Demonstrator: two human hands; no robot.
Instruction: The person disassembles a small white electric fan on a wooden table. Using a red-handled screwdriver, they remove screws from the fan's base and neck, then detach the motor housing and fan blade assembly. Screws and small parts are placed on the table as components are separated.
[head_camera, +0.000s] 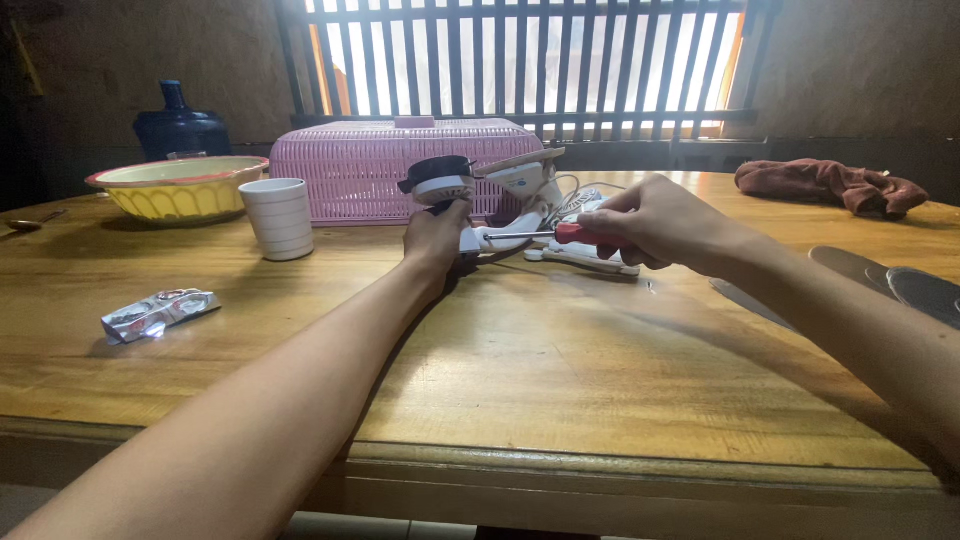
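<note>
Two hands: ours, both stretched across a wooden table (560, 400) toward one small appliance at 12 o'clock.
Near edge: we log bare planks only, our forearms crossing them from 7 and 4 o'clock.
Foil packet (158, 313): at 10 o'clock, lying flat, well apart from the work.
Flat metal pieces (905, 285): at 3 o'clock, partly behind our right forearm; we cannot tell what they are.
Left hand (435, 238): closed around the underside of the white appliance (520, 195), it seems to steady it against the tool's push.
White appliance: propped on the table at 12 o'clock, a black round cap (437, 170) on top, pale cord trailing to its right.
Right hand (655, 220): fingers curled and pinching the red handle of a screwdriver (545, 236), shaft level and pointing left into the appliance body; held low, we judge, to keep the tip seated.
White part (585, 260): loose on the table just under the right hand.
White cup (279, 218): at 11 o'clock, upright, clear of the arms.
Yellow bowl (178, 186): farther at 10 o'clock, a dark blue bottle (180, 125) behind it.
Pink basket (380, 165): upturned just behind the appliance.
Brown cloth (830, 185): bunched at 2 o'clock, far edge.
</note>
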